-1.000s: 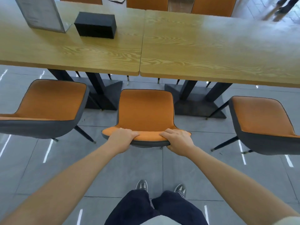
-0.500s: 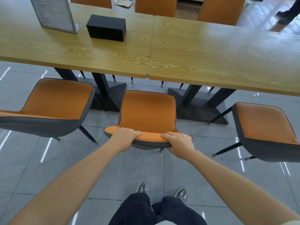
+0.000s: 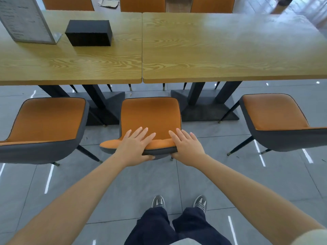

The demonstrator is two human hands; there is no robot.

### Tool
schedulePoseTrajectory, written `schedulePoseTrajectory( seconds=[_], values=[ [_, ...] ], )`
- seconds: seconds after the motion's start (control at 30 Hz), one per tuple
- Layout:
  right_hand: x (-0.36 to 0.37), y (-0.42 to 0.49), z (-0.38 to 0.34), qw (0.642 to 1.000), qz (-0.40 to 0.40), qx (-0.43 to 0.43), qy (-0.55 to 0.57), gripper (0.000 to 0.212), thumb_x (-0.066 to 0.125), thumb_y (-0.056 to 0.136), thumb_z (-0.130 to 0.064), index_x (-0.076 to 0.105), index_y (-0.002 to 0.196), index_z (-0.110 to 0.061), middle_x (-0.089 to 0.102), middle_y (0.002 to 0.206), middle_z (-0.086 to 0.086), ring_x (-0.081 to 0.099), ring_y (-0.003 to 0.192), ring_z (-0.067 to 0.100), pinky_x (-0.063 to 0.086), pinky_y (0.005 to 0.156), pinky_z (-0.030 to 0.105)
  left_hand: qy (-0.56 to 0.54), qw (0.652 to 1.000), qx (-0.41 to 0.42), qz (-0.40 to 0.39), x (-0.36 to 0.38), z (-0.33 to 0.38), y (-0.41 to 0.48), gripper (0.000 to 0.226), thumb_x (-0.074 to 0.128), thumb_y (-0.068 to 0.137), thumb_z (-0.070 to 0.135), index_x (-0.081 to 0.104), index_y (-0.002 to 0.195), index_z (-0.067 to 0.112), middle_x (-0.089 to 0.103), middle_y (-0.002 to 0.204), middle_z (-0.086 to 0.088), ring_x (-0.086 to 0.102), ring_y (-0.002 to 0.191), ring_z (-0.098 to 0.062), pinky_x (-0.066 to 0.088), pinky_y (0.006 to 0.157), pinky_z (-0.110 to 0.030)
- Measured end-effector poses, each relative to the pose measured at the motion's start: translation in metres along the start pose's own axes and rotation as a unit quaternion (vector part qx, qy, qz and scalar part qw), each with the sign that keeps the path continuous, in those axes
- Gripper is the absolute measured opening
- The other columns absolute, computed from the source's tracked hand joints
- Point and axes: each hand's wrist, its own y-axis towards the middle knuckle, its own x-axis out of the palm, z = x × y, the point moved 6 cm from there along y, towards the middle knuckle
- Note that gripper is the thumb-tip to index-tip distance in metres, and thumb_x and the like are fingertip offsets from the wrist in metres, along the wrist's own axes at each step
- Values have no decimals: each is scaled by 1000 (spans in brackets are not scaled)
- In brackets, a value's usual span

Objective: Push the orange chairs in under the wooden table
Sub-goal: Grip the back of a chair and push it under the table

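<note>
Grey tiled floor (image 3: 123, 183) with streaks of reflected light, seen from the head view. Text on the sign stand (image 3: 26, 20) at the table's far left is too blurred to read, and its top is cut off. Far-side chairs (image 3: 142, 4) show only as orange backs along the top edge. A blurred figure sits at the top right corner, unreadable.

Middle chair (image 3: 150, 117): orange seat and inner back, dark grey shell, thin black legs mostly hidden under the seat. It stands just short of the wooden table (image 3: 212, 50), front edge of seat near the table edge, not yet under it. Left hand (image 3: 136, 147) and right hand (image 3: 187, 147) both lie on the top of the backrest, fingers spread flat over the front, thumbs tucked under the rear edge; loose contact, not clamped.

Left chair (image 3: 47, 121) and right chair (image 3: 276, 112) stand apart from the table, angled. Black table bases (image 3: 203, 105) flank the middle chair's path. Black box (image 3: 89, 32) sits on the table beside the sign stand. Person's dark trousers and grey shoes (image 3: 158, 201) at the bottom.
</note>
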Motion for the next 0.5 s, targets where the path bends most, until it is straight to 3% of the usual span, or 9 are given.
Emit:
schedulePoseTrajectory(
  seconds=[0.2,0.5],
  values=[
    [-4,-39,63,995,-2,100,2,81,35,94,-51,-20,144,-20,-17,156,9,-14,144,27,-6,116,46,8,999,47,18,-18,68,38,75,26,88,66,-2,147,29,-2,159,-3,-4,146,-24,0,117,-49],
    [-34,-148,213,974,57,217,33,88,37,94,-50,-33,136,-20,-27,153,8,-22,142,24,-10,116,42,22,988,145,47,-58,240,115,74,29,90,62,-7,146,29,-6,159,-3,-9,146,-23,-4,117,-47]
  ],
)
